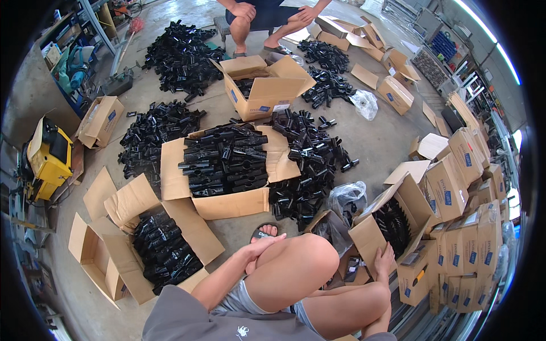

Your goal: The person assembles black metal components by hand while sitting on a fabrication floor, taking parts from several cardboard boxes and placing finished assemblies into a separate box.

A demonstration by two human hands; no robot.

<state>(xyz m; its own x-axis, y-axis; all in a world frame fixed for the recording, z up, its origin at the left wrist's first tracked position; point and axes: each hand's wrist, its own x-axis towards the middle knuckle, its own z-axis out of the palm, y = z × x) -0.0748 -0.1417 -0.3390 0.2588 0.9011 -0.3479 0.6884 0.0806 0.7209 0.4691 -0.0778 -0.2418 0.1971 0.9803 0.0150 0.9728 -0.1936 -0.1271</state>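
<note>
My left hand (261, 249) rests against my left knee, its fingers stretched along it and holding nothing. To the right, my right hand (385, 260) lies with extended fingers on the near side of an open cardboard box (367, 244). Black ribbed parts (392, 224) fill that box. Straight ahead, a wide-open cardboard box (230, 206) is packed with rows of black tubular fittings (224, 162). Another open box (196, 233) at the left holds more black fittings (165, 250) in rows. Neither hand touches those two boxes.
Loose black fittings (310, 165) lie heaped on the floor, with more piles farther off. Another person (261, 17) sits beyond an upright open box (267, 96). Stacked cartons (466, 250) line the right side; a yellow machine (54, 159) stands left. Clear plastic bags (348, 196) lie nearby.
</note>
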